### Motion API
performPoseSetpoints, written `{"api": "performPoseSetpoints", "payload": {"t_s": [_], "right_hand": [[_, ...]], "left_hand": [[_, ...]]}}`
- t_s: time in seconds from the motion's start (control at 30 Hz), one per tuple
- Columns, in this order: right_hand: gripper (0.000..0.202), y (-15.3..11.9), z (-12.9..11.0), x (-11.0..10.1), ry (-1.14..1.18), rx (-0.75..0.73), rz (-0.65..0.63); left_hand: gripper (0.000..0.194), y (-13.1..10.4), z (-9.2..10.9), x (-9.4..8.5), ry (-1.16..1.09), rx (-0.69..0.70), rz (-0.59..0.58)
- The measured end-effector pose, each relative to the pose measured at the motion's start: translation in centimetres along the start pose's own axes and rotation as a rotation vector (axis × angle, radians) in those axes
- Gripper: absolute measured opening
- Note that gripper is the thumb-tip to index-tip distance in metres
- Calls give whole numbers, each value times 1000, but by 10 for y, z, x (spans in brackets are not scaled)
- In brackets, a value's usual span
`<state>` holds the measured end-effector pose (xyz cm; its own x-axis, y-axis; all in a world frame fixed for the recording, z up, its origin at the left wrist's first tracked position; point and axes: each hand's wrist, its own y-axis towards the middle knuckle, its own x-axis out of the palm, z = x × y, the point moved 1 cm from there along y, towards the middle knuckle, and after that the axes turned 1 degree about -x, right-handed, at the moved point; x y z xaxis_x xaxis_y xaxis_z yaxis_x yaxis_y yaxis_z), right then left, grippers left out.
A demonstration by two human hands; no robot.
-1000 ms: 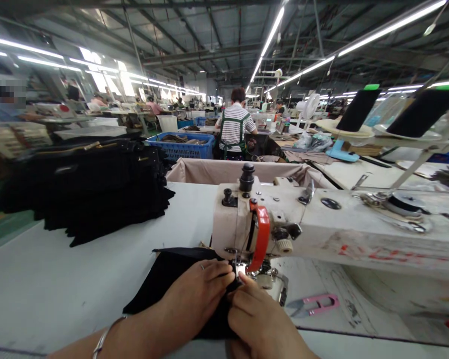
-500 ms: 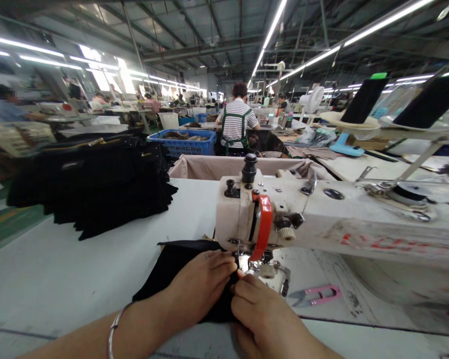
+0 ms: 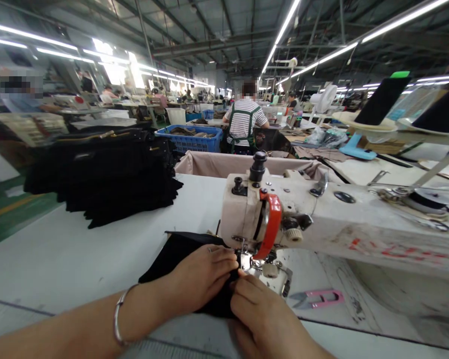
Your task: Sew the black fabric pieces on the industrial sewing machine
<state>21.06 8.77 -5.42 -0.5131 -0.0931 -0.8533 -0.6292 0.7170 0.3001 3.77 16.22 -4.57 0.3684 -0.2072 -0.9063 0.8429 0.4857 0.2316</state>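
Note:
A piece of black fabric [image 3: 179,251] lies on the white table, its right edge at the presser foot [image 3: 244,260] of a sewing machine [image 3: 243,209]. My left hand [image 3: 202,274] rests over the fabric, fingers together and pressing it close to the foot; its thumb is hidden. Just in front of the foot, my right hand [image 3: 260,311] is closed, thumb and forefinger pinching the fabric's edge. The two hands' fingertips nearly meet. Pink thread snips [image 3: 324,298] lie on the machine bed, right of my right hand.
A tall stack of black fabric pieces [image 3: 108,174] stands on the table's left. Behind the machine is a cloth-lined bin [image 3: 209,163], with a blue basket [image 3: 194,141] beyond. A co-worker in a striped shirt [image 3: 245,119] sits ahead. Black thread cones [image 3: 383,99] stand at right.
The view has shifted slightly, so the machine and stack appear a little further right and higher. Both hands keep their places at the presser foot, with the fabric under them.

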Motion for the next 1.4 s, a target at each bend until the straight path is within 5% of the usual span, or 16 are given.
{"api": "performPoseSetpoints", "payload": {"t_s": [0.17,0.23,0.3,0.4,0.5,0.63,0.8,0.9,1.1,1.4], "right_hand": [[45,-14,2,-66,32,127,-108],[57,-21,11,-79,8,186,-122],[52,-25,25,-75,-3,237,-112],[29,-23,45,-51,-72,318,32],[14,-18,49,-31,-158,354,145],[13,-20,28,-31,-42,164,128],[30,-24,8,-28,75,-35,50],[20,-22,8,-15,4,-100,75],[12,-20,10,1,-82,-183,135],[15,-20,9,-1,-91,-158,145]], "left_hand": [[36,-8,4,-14,61,51,-55],[57,-17,13,-16,79,71,-32],[57,-26,22,-14,81,106,10],[29,-34,31,-7,68,113,53],[32,-34,33,-6,3,45,50],[46,-34,32,-9,-130,-12,37],[27,-36,27,-12,-180,-140,144],[29,-32,28,-14,-132,-251,177],[29,-23,36,3,182,70,9],[26,-19,24,14,299,117,-63]]}}
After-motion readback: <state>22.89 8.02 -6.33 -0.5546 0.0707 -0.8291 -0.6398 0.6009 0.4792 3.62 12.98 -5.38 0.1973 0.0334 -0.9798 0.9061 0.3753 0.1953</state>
